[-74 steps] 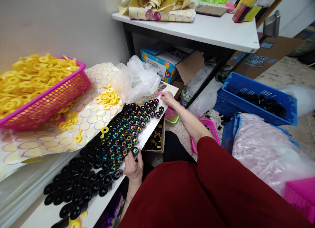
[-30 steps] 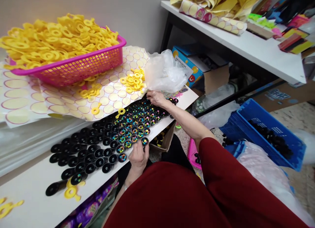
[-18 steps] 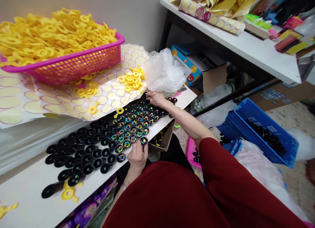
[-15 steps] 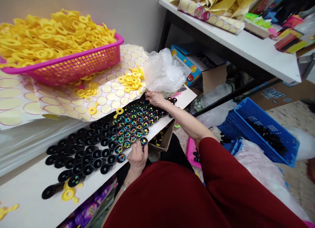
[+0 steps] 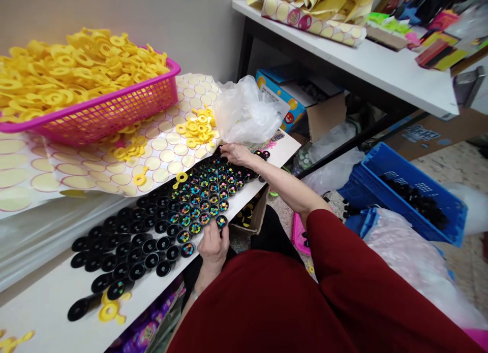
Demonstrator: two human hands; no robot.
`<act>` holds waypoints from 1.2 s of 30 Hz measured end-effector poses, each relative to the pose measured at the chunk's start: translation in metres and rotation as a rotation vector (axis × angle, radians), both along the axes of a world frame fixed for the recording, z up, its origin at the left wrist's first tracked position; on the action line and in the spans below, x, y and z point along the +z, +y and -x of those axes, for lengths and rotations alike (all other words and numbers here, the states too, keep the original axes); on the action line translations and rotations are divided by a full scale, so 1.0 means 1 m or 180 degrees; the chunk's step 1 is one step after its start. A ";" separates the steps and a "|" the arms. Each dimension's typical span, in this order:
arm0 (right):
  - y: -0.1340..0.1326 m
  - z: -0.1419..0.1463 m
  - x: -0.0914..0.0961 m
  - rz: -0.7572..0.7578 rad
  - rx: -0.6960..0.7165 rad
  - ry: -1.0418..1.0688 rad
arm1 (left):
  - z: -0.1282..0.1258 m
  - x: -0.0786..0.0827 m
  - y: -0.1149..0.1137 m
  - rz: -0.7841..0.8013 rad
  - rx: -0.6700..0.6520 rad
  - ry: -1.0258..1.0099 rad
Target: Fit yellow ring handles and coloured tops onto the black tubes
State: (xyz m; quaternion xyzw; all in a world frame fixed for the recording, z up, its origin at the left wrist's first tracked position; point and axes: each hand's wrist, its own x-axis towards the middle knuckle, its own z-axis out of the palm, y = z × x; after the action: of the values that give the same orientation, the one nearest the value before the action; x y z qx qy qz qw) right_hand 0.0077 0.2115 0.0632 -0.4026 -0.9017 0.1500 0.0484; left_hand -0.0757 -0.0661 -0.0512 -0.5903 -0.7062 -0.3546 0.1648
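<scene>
The left hand (image 5: 213,246) is closed, thumb and fingers around a cup (image 5: 221,221) with coloured beads showing in its mouth, at the near edge of the table (image 5: 41,312). The other cups (image 5: 195,200) stand packed ahead of this hand and to its left; many nearby show beads, while those farther left look dark inside. The right hand (image 5: 236,154) reaches among the cups farther ahead, fingers drawn together; whether it grips anything, I cannot tell. Just beyond it sits a clear bag (image 5: 246,111). To its left, a pile of yellow rings (image 5: 198,127) lies on a sheet (image 5: 163,155), and farther left stands a pink basket (image 5: 102,117).
</scene>
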 end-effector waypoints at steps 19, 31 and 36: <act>0.041 -0.167 -0.043 -0.0165 -0.2647 0.1348 | 0.001 0.000 -0.002 0.0254 0.0059 0.0023; 0.030 -0.148 -0.052 -0.0481 -0.2321 0.0535 | -0.001 0.001 -0.001 0.0230 0.0086 0.0071; 0.026 -0.145 -0.049 -0.0091 -0.2293 0.0190 | -0.002 0.004 -0.001 0.0182 0.0096 0.0112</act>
State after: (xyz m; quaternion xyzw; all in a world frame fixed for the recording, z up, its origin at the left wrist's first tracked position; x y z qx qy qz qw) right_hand 0.1523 0.2378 0.0146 -0.6893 -0.7021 0.1224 0.1301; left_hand -0.0736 -0.0675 -0.0468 -0.5902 -0.7218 -0.3212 0.1656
